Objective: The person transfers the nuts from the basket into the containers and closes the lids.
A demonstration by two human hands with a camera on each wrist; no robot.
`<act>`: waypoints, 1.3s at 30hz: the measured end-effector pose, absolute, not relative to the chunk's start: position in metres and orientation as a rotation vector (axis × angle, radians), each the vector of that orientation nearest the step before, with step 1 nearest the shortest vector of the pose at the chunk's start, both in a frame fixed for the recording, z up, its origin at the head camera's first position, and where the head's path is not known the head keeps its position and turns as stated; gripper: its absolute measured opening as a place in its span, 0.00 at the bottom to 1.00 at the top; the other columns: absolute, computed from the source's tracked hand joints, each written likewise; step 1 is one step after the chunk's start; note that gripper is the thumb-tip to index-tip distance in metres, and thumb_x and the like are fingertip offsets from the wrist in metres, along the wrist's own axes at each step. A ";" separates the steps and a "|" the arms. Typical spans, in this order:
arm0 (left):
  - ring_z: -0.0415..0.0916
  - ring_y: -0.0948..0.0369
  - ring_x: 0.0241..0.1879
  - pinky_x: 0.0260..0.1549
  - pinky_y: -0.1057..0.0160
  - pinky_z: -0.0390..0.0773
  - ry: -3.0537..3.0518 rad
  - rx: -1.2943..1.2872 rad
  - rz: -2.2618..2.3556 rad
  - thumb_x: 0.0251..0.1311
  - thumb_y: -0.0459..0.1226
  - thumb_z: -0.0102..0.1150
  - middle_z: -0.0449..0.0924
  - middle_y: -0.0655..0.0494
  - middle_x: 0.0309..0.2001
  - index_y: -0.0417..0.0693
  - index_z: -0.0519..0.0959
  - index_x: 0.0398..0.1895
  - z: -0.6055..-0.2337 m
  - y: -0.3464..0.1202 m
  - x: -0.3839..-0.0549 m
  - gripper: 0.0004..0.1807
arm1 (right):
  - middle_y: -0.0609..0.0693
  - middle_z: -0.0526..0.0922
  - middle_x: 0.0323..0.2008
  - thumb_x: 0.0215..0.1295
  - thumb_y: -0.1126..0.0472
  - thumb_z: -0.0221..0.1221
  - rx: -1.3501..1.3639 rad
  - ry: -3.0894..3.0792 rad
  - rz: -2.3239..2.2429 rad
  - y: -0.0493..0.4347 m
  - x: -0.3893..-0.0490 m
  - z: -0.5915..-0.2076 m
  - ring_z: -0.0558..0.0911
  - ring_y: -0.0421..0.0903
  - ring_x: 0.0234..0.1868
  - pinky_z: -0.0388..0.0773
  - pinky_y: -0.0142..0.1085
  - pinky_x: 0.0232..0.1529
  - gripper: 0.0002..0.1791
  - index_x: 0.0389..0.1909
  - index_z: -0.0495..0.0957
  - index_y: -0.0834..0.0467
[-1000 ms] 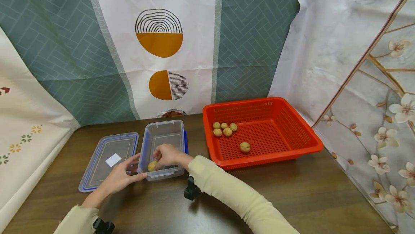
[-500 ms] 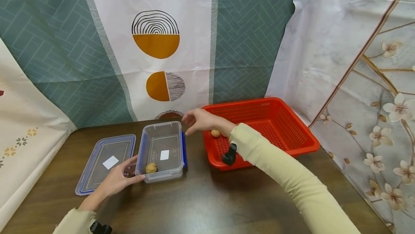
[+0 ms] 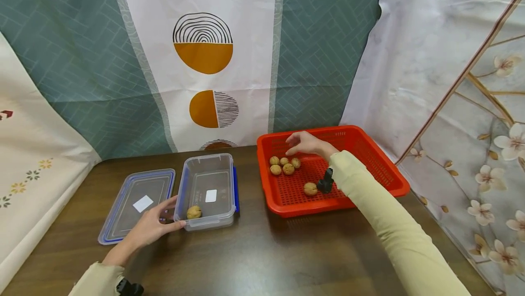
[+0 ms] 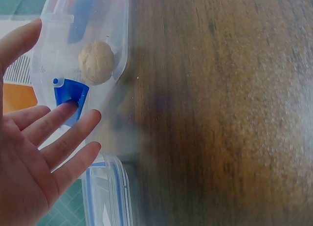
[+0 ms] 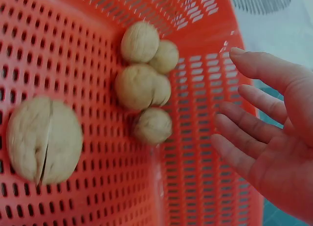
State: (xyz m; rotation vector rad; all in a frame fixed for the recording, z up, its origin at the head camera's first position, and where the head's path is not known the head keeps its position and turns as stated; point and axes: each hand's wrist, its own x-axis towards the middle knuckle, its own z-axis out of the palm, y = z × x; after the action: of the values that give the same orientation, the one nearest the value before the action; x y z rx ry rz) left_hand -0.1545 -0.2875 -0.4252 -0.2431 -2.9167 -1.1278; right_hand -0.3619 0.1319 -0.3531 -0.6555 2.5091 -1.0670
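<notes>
A walnut [image 3: 194,212] lies in the front left corner of a clear plastic box [image 3: 213,218]. My left hand [image 3: 149,225] is at that corner, its thumb by the front wall. In the left wrist view its fairly straight fingers reach towards a blue clasp [image 4: 71,93], one fingertip at it. My right hand [image 3: 306,143] hovers over the back of a red basket [image 3: 283,209], fingers apart and holding nothing. Several walnuts [image 3: 288,169] cluster at the basket's left side, just below the right fingertips. One more walnut [image 3: 310,189] sits nearer the front of the basket.
The box's lid [image 3: 127,200], blue-edged with a white label, lies on the wooden table [image 3: 246,259] left of the box. Patterned cloths [image 3: 320,59] hang behind and at both sides of the table.
My right hand has left the walnut in the box, lifted out and moved right to above the basket. My left hand stays at the box corner.
</notes>
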 end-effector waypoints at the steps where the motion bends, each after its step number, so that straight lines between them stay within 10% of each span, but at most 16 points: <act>1: 0.75 0.53 0.40 0.37 0.54 0.74 -2.919 -0.245 -1.134 0.48 0.46 0.65 0.73 0.39 0.51 0.35 0.59 0.64 -0.425 -0.287 -0.155 0.42 | 0.63 0.70 0.55 0.56 0.62 0.62 -0.628 2.514 -1.066 0.136 -0.364 -0.356 0.69 0.56 0.56 0.67 0.46 0.55 0.28 0.56 0.67 0.68; 39: 0.74 0.56 0.39 0.35 0.58 0.74 -2.905 -0.237 -1.181 0.48 0.44 0.65 0.73 0.40 0.50 0.35 0.59 0.64 -0.427 -0.286 -0.153 0.42 | 0.59 0.77 0.38 0.60 0.69 0.53 -0.373 2.438 -1.121 0.165 -0.377 -0.399 0.79 0.56 0.37 0.75 0.45 0.42 0.17 0.50 0.69 0.70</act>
State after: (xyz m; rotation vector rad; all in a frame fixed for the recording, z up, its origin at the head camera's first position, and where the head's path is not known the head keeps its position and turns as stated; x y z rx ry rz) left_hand -0.1531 -0.2863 -0.4272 -0.2375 -2.9047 -1.1805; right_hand -0.3774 0.1648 -0.3988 -0.3731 2.4381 -1.1207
